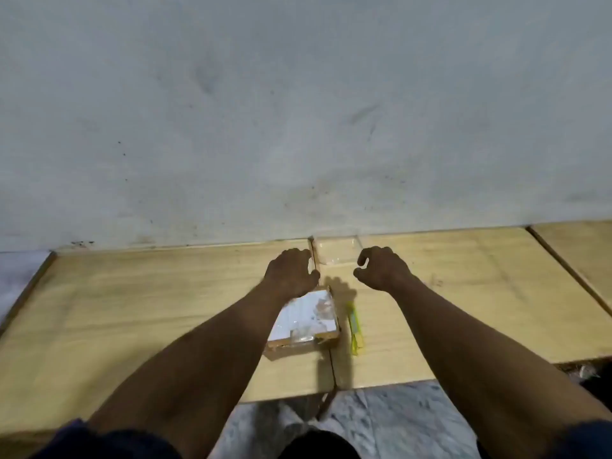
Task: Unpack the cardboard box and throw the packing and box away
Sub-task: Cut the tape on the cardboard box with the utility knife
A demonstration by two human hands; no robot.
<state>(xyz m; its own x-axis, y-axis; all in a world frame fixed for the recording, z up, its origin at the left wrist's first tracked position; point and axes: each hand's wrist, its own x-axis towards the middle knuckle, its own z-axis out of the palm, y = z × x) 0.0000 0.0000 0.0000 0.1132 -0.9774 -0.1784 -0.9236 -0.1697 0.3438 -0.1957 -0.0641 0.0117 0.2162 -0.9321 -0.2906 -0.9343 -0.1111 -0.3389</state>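
Observation:
A small cardboard box [306,321] with a white label and clear tape lies flat on the wooden table [132,293], near its front edge. Its left part is hidden by my left forearm. A yellow-green cutter [355,327] lies just right of the box. A clear plastic bag [336,251] lies at the back of the table against the wall. My left hand [291,273] hovers above the box's far end, fingers curled and apart, holding nothing. To the right of it, my right hand [381,268] is also empty, fingers bent, just in front of the clear bag.
A grey, marked wall [298,111] rises right behind the table. A second wooden table [496,293] adjoins on the right, with a seam between them, and a third board [583,246] at far right. Marble floor [381,422] shows below the front edge.

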